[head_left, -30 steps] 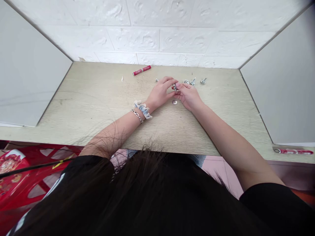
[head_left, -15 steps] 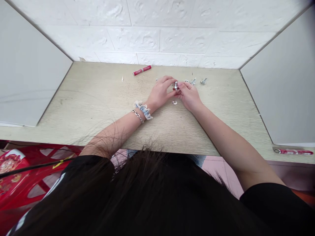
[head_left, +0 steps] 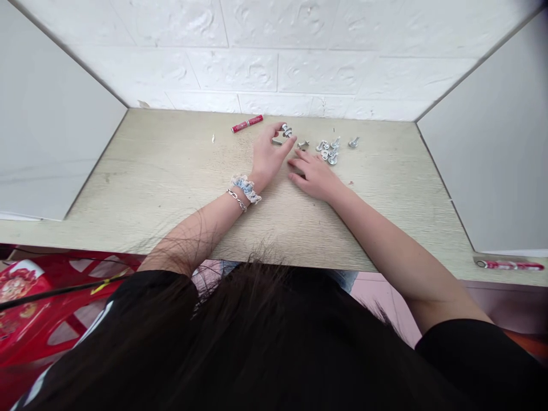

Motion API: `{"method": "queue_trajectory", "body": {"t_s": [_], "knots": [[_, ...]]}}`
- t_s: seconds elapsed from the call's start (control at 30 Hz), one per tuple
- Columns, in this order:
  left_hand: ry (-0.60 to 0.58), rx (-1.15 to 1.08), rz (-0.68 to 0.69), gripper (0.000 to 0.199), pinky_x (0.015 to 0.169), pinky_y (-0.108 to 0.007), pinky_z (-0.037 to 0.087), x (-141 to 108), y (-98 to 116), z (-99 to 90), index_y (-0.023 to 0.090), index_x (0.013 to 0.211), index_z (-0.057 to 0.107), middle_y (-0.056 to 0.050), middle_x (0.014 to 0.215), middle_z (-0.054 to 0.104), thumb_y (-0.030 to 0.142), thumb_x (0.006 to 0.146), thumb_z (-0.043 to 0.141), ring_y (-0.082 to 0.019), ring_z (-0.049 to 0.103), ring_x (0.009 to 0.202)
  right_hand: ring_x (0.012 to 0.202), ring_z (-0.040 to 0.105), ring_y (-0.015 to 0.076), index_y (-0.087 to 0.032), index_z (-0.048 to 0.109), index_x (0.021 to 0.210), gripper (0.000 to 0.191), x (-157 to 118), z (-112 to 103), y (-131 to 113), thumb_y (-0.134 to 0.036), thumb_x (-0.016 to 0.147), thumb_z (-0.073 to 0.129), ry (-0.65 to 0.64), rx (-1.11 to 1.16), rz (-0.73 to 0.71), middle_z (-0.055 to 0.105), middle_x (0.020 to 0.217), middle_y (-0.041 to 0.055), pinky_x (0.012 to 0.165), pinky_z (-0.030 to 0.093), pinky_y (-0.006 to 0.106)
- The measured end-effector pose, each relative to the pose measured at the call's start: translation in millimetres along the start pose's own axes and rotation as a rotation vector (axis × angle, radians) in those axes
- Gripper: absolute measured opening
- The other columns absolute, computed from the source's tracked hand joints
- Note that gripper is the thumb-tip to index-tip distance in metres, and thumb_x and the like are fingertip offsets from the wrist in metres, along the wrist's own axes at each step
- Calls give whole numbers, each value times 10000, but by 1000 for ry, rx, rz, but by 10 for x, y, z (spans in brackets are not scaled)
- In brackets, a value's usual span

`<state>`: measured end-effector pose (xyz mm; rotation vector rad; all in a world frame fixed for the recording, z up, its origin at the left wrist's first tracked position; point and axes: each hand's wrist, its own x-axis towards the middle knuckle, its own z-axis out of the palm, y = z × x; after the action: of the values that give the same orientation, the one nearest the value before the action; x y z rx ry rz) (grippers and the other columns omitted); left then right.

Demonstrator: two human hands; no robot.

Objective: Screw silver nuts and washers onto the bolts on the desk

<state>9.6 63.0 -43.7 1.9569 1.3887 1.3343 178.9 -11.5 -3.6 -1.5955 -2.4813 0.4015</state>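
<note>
A silver bolt (head_left: 286,131) with washers on its shank is pinched between the thumb and fingers of my left hand (head_left: 269,157), just above the table. My right hand (head_left: 315,174) lies low over the tabletop to the right, palm down, its fingers spread apart. No object shows between those fingers; what is beneath them is hidden. Past its fingertips lies a small metal fastener (head_left: 303,144). Beyond its knuckles sits a cluster of silver bolts (head_left: 333,153) and loose washers (head_left: 324,154). Another metal piece (head_left: 277,141) is partly visible behind my left hand.
A lone bolt (head_left: 353,142) stands right of the cluster. A red tube (head_left: 247,123) lies near the white brick-patterned wall (head_left: 240,68). Grey panels (head_left: 55,114) flank the table (head_left: 171,160). A second red tube (head_left: 511,265) rests by the right front edge.
My hands have parted. The left moved left and away from me with the bolt; the right let go and came down to the table, over where a loose washer lay. The bolt cluster is now uncovered.
</note>
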Motion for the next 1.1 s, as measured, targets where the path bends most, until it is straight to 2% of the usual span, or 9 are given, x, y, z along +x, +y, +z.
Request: {"method": "queue_trajectory", "body": {"t_s": [0.13,0.23,0.47,0.57,0.67,0.83,0.93,1.03,1.1], "knots": [[-14,-60,67,550,1095,-432,512,-13,16,-6,245,1272,635,-98,1282,720,670,927,682,-269,648,1261,1634,240,388,-163,482,1569,580,56,70,151,-345,1029,373,196,-54,114,279,1751,150,1305,109,723],[-16,-66,85,521,1110,-416,509,-10,19,-4,235,1250,645,-100,1266,726,640,929,707,-267,662,1246,1621,262,408,-118,420,1594,604,102,151,298,-299,1024,332,220,-83,225,267,1740,209,1292,123,740],[-37,-30,82,482,1094,-397,525,-1,-17,21,229,1260,661,-107,1262,725,589,944,712,-256,680,1192,1521,442,412,-89,518,1508,584,75,164,318,-169,970,305,281,-11,140,407,1663,242,1273,187,741],[-41,-23,94,478,1090,-406,529,0,-35,25,232,1264,664,-108,1251,726,596,957,688,-259,677,1189,1528,425,415,-136,558,1473,539,43,101,287,-212,993,323,331,10,134,450,1640,222,1259,185,762],[-41,-28,99,462,1085,-402,532,0,-36,26,236,1259,670,-102,1244,728,584,956,691,-254,677,1180,1549,375,419,-194,529,1495,513,28,40,319,-294,1011,390,384,-16,171,410,1674,180,1243,161,790],[-61,-30,91,444,1062,-394,543,-11,-15,14,240,1268,671,-99,1258,730,554,956,699,-248,683,1153,1340,573,394,-124,604,1385,488,37,2,435,-182,956,379,360,7,262,601,1450,241,1151,435,647],[-65,-22,98,462,1079,-406,535,-17,-8,11,236,1280,660,-106,1268,723,568,961,692,-255,679,1174,1259,620,377,-128,657,1301,469,43,6,482,-140,938,359,347,-4,286,648,1362,227,1104,493,595],[-73,15,98,510,1126,-434,508,-16,-5,14,227,1299,643,-118,1284,710,619,971,657,-271,657,1246,1337,577,389,-125,611,1395,483,49,5,471,-223,988,369,376,-3,247,608,1442,227,1146,457,620],[-71,43,101,570,1159,-463,482,-13,0,11,226,1305,631,-121,1302,702,684,967,619,-285,628,1306,1462,474,413,-137,515,1512,541,66,-4,404,-330,1023,388,410,-13,207,506,1575,222,1212,355,686]]}}
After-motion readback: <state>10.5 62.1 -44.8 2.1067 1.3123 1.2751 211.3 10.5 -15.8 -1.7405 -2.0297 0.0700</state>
